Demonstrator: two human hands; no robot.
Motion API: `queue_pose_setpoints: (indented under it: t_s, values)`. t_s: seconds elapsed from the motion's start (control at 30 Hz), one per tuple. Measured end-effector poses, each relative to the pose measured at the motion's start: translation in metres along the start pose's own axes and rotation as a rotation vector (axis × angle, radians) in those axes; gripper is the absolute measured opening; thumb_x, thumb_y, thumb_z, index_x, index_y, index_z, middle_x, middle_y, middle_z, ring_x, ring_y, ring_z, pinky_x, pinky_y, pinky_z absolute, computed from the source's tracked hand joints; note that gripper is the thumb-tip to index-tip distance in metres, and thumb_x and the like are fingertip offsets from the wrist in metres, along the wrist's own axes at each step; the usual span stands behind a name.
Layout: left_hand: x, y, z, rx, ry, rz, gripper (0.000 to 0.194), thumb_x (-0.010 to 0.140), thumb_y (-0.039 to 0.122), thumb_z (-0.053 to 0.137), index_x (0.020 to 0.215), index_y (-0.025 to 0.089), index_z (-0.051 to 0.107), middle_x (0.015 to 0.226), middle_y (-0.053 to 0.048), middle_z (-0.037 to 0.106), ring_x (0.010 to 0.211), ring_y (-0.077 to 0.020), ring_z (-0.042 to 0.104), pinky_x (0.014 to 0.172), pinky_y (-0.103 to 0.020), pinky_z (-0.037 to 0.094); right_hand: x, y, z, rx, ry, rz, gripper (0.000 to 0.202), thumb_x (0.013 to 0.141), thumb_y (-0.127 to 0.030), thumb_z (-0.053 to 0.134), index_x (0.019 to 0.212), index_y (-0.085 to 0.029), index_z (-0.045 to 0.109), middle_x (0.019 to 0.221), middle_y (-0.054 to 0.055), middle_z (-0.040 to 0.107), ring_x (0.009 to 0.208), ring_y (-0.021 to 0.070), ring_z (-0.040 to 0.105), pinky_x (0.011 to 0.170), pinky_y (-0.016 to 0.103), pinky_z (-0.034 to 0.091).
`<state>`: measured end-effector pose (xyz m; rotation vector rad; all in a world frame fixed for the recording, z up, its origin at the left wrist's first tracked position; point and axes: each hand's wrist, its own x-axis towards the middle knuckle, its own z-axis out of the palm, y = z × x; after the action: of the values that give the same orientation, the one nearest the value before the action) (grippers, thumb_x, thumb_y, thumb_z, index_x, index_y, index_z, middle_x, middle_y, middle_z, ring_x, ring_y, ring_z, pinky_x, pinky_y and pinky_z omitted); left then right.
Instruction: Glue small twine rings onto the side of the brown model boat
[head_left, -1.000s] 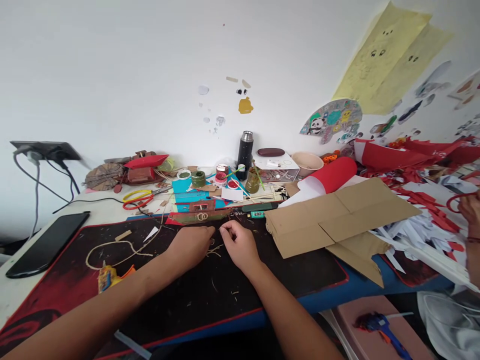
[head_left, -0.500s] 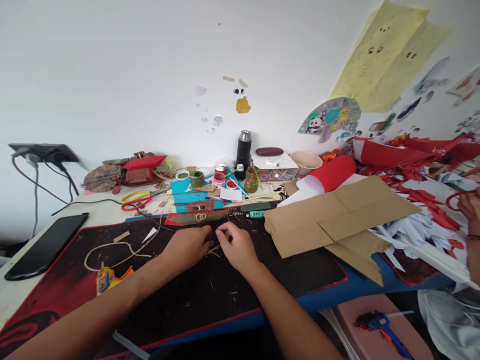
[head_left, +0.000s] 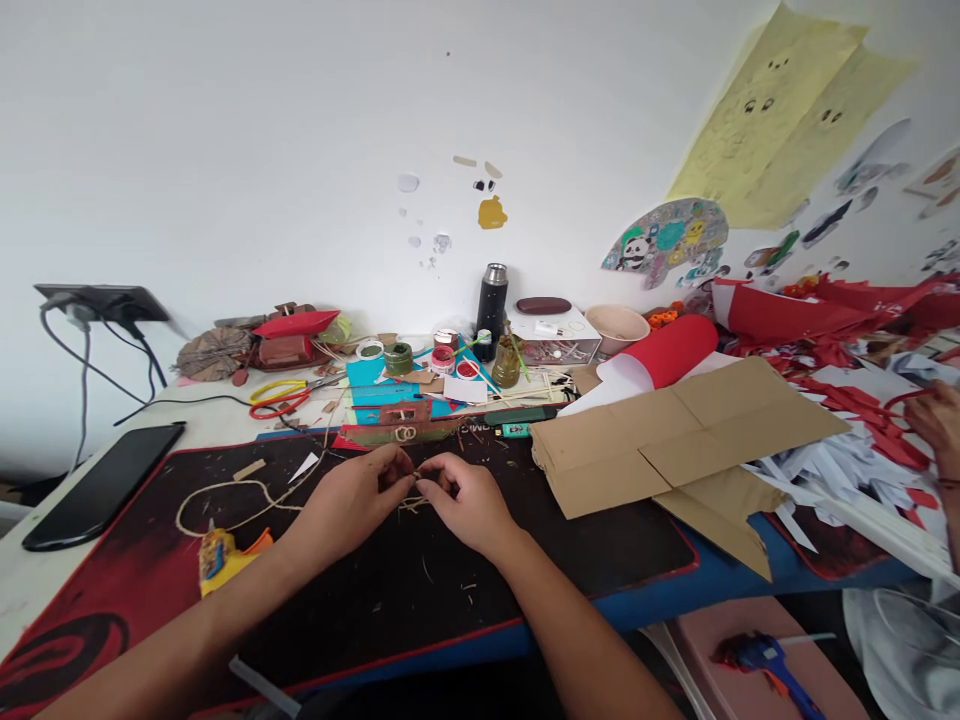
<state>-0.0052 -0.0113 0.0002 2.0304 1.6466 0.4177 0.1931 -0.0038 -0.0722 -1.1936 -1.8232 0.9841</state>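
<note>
My left hand [head_left: 369,488] and my right hand [head_left: 466,500] meet fingertip to fingertip over the dark desk mat [head_left: 420,590]. Both are closed in a pinch around something small and brownish, mostly covered by the fingers, too small to name. Short strands of twine [head_left: 415,503] lie just below the fingertips. Behind the hands rests a green and brown cardboard model shaped like a boat [head_left: 401,428]. To the left, a loop of twine [head_left: 225,487] curls over the mat beside a yellow glue gun [head_left: 229,562], which my left forearm partly covers.
Red-and-yellow scissors [head_left: 281,397], paint jars [head_left: 397,358] and a black flask [head_left: 492,300] stand behind. Cardboard [head_left: 690,430] covers the right side. A black phone [head_left: 105,485] lies left. At far right a co-worker's hand [head_left: 934,420] is among paper scraps [head_left: 840,460].
My hands have come together, and their fingertips now meet at the small brownish thing. The co-worker's hand has shifted slightly. The whole view has moved a little.
</note>
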Motion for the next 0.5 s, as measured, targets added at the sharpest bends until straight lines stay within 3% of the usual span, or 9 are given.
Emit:
queue_pose_setpoints:
  t_s: [0.37,0.5]
  values:
    - [-0.0014,0.0015,-0.001,-0.139,-0.027,-0.002,0.033,0.092,0.055,0.053,0.095,0.026,0.067,0.078,-0.001,0.073,0.072,-0.0249,0.066,0.069,-0.036,0.045,-0.0001,0.0023,0.0022,-0.005,0.025,-0.047,0.013,0.101,-0.027,0.073,0.108,-0.023,0.083,0.071,-0.003,0.07,0.063,0.0147,0.06,0.062,0.025,0.039]
    - [-0.0015,-0.002,-0.0035,-0.154,-0.038,-0.023,0.039,0.091,0.059,0.055,0.104,0.025,0.07,0.077,-0.001,0.073,0.073,-0.0257,0.066,0.07,-0.036,0.046,-0.0031,0.0028,0.002,-0.047,0.05,-0.074,0.014,0.101,-0.026,0.071,0.108,-0.024,0.083,0.072,-0.002,0.071,0.064,0.016,0.063,0.063,0.026,0.041]
